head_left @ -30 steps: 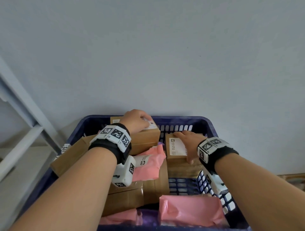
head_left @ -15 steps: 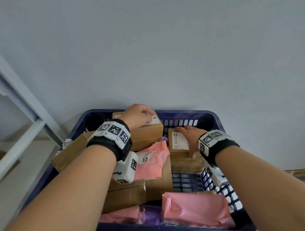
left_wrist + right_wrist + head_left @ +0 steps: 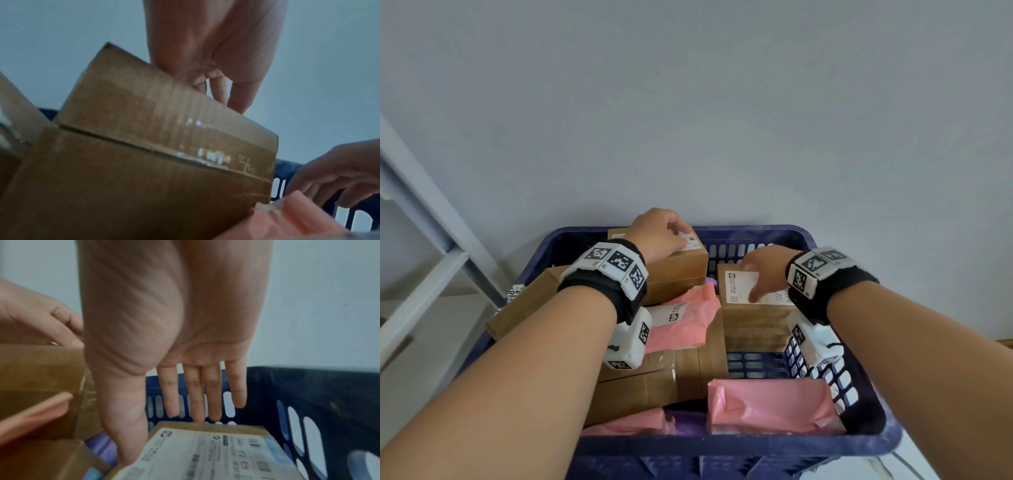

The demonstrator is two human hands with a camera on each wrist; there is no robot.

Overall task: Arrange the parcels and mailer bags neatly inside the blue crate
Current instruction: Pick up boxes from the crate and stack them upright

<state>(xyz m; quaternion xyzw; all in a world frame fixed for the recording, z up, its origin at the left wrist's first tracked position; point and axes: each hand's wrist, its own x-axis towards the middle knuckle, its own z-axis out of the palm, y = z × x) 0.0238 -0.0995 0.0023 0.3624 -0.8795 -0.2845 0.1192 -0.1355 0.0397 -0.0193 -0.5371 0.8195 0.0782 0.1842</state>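
Crate: the blue crate (image 3: 866,404) sat at six o'clock before the person, packed with parcels and mailer bags.
Left hand: the left hand (image 3: 659,233) rested on the taped box (image 3: 674,270) at eleven o'clock, fingers curled down over its labelled top.
Right hand: the right hand (image 3: 767,270) lay flat with straight fingers on the labelled box (image 3: 753,318) at one o'clock, the thumb alongside it, gripping nothing.
Pink bags: one pink mailer bag (image 3: 685,317) lay between the two boxes; another pink bag (image 3: 770,407) lay at five o'clock near the front wall.
Left side: a long brown parcel (image 3: 524,305) leaned at nine o'clock.
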